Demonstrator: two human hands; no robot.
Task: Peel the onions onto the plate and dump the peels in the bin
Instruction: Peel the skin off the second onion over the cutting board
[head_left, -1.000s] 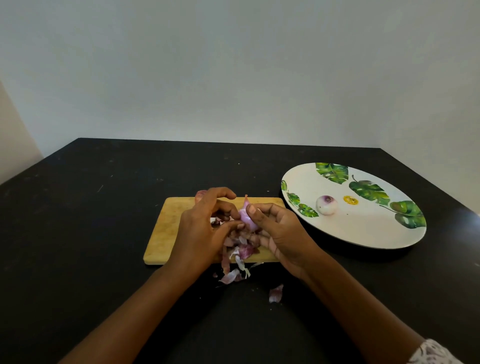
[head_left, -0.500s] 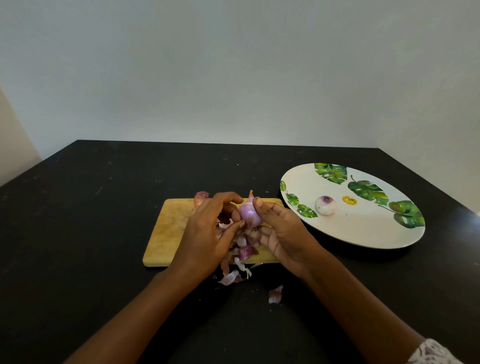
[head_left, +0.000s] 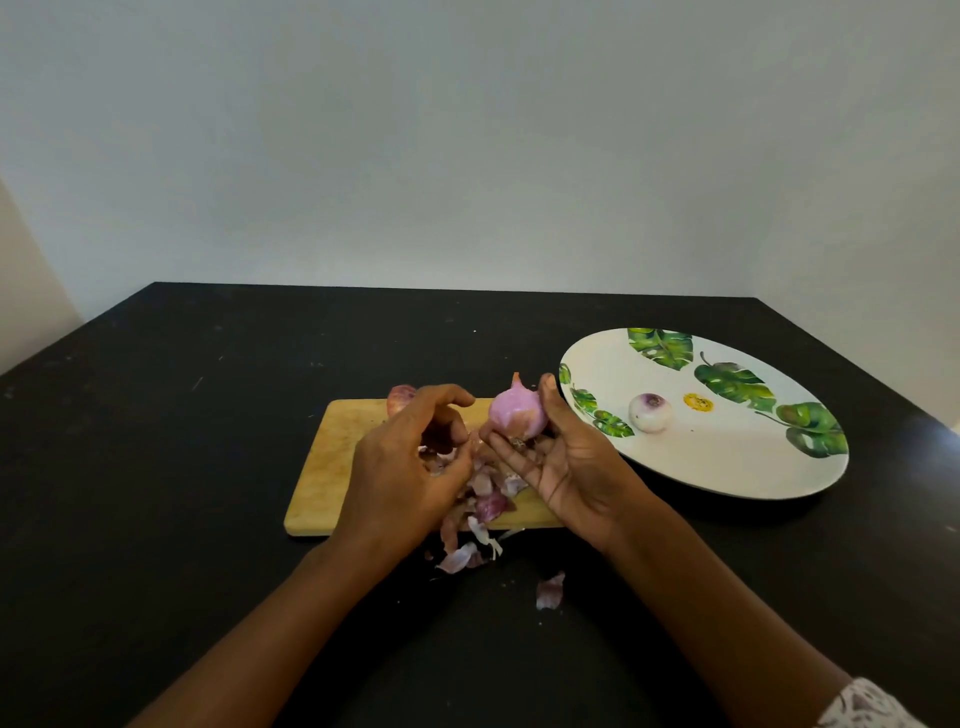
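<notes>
Head view, centre: pink half-peeled onion (head_left: 517, 415) gripped by right hand (head_left: 566, 467) over the pale wooden cutting board (head_left: 332, 467).
Left hand (head_left: 410, 457): fingers curled; contents unclear; half hides a reddish unpeeled onion (head_left: 401, 397).
Lower centre: purple-white peels (head_left: 483, 493).
Right: white leaf-printed plate (head_left: 727, 483) bearing a peeled onion (head_left: 650, 412).

You see soft, even, rather dim light, a faint sheen on the dark table (head_left: 930, 441) at right, wide-angle bowing, slightly soft detail
</notes>
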